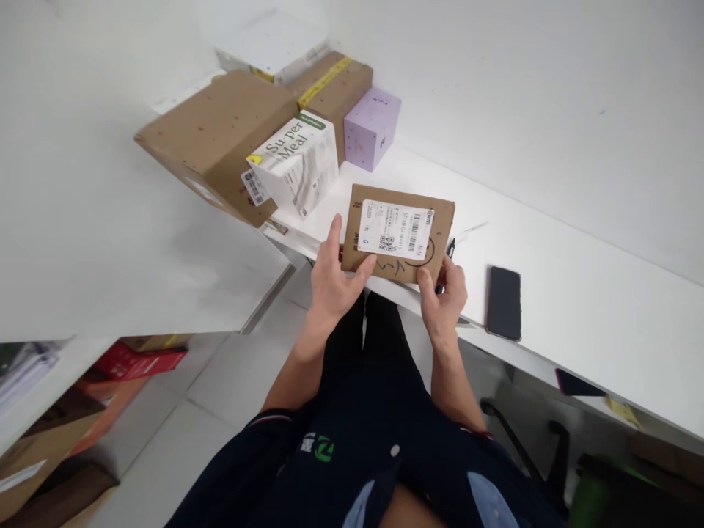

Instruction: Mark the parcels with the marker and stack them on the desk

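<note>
Both hands hold a small brown cardboard box [443,227] over the front edge of the white table. A white shipping label [396,229] with a QR code and barcode faces up on it, and dark handwriting runs along its near side. My left hand [339,275] grips the left end, thumb on top and index finger stretched along the side. My right hand [443,295] grips the lower right corner, its thumb on the top face and its other fingers partly hidden. A black pen [452,248] shows just beyond the right fingers; whether they touch it I cannot tell.
At the back left stand a white "Su-per Meal" box [308,161], a lilac box [371,130], a large brown carton [220,125] and a yellow-taped carton [335,84]. A black phone [503,303] lies right on the white table [577,308]. More boxes sit low at left.
</note>
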A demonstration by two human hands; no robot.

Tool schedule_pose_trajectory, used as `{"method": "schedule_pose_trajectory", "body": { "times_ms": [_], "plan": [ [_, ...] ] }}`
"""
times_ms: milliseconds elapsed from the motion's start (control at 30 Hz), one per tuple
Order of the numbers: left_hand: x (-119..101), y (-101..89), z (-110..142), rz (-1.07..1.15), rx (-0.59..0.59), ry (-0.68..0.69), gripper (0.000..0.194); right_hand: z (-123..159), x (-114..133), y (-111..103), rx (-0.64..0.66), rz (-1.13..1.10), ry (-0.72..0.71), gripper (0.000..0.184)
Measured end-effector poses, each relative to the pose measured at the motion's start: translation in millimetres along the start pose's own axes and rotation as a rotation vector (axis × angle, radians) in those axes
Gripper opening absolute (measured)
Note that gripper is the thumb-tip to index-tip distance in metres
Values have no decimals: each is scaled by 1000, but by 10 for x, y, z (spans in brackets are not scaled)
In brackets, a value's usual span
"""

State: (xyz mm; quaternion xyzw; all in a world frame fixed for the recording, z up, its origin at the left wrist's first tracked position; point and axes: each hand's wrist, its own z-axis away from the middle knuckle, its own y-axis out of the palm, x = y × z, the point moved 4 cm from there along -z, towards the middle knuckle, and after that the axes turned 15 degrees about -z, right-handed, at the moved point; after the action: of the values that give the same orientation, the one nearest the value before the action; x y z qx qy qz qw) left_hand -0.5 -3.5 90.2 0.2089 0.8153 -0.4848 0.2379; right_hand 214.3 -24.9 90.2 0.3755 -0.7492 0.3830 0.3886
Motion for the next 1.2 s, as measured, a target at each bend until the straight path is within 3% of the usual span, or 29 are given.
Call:
{"method": "schedule_pose_trajectory", "body": {
  "times_ms": [100, 233, 367, 533, 733, 900, 1067, 1200],
  "plan": [
    [-96, -20, -26, -82, -38, 79, 72, -37, 12, -9, -13, -5, 16, 50],
    [-199, -12, -80, -162, -3, 144, 58, -123, -56, -10, -16, -7, 65, 51],
    [-263, -20, -129, -218, 63, 179, 58, -195, -105, -34, -8, -40, 62, 54],
    [-245, 7, -161, -266, 181, 115, 60, -259, -244, -124, 56, -104, 144, 59],
    [-250, 32, -128, -280, 212, 99, 61, -419, -528, -343, 44, 214, 186, 48],
    [-251, 33, -116, -285, 114, 134, 65, -394, -808, -308, 215, 447, 284, 48],
    [-360, 26, -80, -350, -121, 348, 48, -364, -874, -281, 341, 541, 244, 51],
    [-449, 79, -24, -395, -171, 460, 52, -388, -889, -281, 447, 659, 196, 56]
  ]
}}
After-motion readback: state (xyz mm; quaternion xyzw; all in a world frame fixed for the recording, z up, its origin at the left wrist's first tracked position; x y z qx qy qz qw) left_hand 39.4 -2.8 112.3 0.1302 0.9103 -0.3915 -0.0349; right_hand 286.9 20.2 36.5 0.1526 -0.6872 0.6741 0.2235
